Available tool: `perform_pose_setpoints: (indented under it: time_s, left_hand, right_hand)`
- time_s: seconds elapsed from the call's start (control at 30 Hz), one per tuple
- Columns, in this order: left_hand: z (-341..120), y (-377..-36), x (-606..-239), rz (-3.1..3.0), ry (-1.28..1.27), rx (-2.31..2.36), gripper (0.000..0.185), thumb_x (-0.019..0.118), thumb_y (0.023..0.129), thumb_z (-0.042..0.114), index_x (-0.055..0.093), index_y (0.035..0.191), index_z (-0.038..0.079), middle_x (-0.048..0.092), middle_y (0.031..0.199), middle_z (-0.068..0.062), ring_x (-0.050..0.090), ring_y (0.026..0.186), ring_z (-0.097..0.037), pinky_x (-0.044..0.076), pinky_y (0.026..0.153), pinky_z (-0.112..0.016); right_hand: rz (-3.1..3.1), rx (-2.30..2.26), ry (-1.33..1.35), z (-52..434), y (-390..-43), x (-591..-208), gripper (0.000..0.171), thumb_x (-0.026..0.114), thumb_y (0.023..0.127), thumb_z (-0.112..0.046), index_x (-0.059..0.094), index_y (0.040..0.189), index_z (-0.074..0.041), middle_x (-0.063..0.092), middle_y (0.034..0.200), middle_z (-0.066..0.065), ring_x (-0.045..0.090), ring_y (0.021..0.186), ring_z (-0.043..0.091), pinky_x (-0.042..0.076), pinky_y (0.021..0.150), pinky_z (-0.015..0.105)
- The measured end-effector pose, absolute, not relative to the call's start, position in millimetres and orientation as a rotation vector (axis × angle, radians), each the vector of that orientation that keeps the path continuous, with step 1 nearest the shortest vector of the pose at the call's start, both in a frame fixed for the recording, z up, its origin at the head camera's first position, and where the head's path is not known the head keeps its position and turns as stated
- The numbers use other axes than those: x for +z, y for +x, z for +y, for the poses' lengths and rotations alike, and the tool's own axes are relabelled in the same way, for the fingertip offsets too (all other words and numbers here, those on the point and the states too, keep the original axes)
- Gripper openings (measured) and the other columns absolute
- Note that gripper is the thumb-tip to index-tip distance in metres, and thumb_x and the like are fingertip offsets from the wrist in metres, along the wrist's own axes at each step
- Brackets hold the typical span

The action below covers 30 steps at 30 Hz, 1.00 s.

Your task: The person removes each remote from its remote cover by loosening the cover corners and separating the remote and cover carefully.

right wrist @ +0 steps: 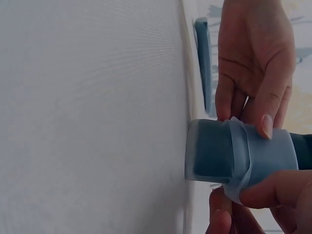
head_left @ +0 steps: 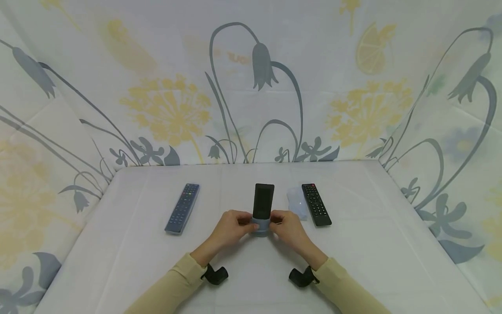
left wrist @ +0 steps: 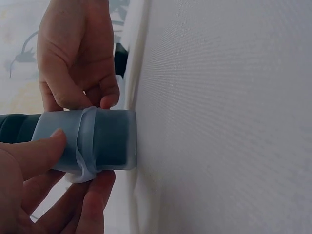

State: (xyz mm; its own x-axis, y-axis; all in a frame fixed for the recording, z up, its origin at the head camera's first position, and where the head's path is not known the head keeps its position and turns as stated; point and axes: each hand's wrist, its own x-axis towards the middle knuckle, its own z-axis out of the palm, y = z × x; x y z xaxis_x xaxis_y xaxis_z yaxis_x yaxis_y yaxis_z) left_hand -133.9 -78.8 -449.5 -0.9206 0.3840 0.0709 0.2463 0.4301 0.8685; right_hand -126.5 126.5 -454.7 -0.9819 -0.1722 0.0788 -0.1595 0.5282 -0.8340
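Translucent blue silicone sleeve [head_left: 261,225] bunches round the lower end of a black remote [head_left: 263,201], stood upright at table centre. Left hand [head_left: 231,227] at nine o'clock and right hand [head_left: 289,229] at three pinch its rim, steadying it.

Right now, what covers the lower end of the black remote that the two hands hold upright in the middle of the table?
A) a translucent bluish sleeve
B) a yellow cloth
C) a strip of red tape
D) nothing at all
A: the black remote has a translucent bluish sleeve bunched round its lower end, pinched by the left hand and the right hand.
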Motion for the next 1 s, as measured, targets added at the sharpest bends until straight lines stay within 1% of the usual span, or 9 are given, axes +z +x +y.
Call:
perform_pose_setpoints:
  time_s: [0.17,0.3,0.53,0.77,0.9,1.0]
  left_hand:
    - [-79,-133,-449,2.538,0.556,1.501,0.026,0.077,0.087,0.016,0.076,0.109,0.001,0.075,0.096,-0.008,0.069,0.083,-0.015,0.056,0.071,-0.030]
    - [-79,-133,-450,2.540,0.548,1.498,0.027,0.077,0.087,0.016,0.076,0.109,0.001,0.075,0.097,-0.008,0.069,0.084,-0.015,0.056,0.072,-0.030]
    - [-79,-133,-451,2.555,0.541,1.488,0.025,0.078,0.086,0.015,0.076,0.108,0.002,0.075,0.096,-0.006,0.068,0.083,-0.013,0.055,0.072,-0.030]
    - [-79,-132,-451,2.543,0.532,1.492,0.024,0.077,0.087,0.014,0.077,0.107,0.002,0.075,0.094,-0.005,0.067,0.080,-0.012,0.054,0.070,-0.030]
    - [-80,-132,-451,2.538,0.527,1.500,0.023,0.078,0.086,0.013,0.077,0.106,0.001,0.075,0.093,-0.005,0.066,0.079,-0.011,0.054,0.068,-0.029]
    - [-79,-132,-451,2.539,0.524,1.507,0.023,0.078,0.086,0.012,0.077,0.106,0.001,0.075,0.094,-0.006,0.066,0.079,-0.011,0.053,0.068,-0.029]
  right_hand:
    - [2.727,-1.508,-0.279,128,-126,-454,0.020,0.065,0.082,0.007,0.076,0.096,-0.004,0.073,0.093,0.007,0.067,0.087,0.020,0.055,0.080,0.040]
    - [2.728,-1.525,-0.285,129,-125,-453,0.019,0.067,0.084,0.007,0.076,0.097,-0.004,0.073,0.095,0.007,0.067,0.089,0.022,0.056,0.080,0.040]
    - [2.732,-1.581,-0.290,133,-126,-449,0.020,0.070,0.087,0.003,0.076,0.102,-0.009,0.072,0.101,0.002,0.066,0.095,0.019,0.055,0.083,0.039]
    - [2.697,-1.712,-0.342,138,-128,-438,0.021,0.070,0.089,0.001,0.074,0.108,-0.007,0.072,0.105,0.004,0.066,0.100,0.022,0.054,0.086,0.039]
    - [2.665,-1.799,-0.389,140,-128,-433,0.021,0.069,0.091,-0.002,0.073,0.111,-0.007,0.072,0.108,0.005,0.065,0.102,0.022,0.053,0.087,0.034]
    - [2.634,-1.855,-0.397,139,-124,-422,0.021,0.068,0.093,-0.002,0.072,0.114,-0.003,0.071,0.111,0.009,0.065,0.105,0.024,0.052,0.088,0.030]
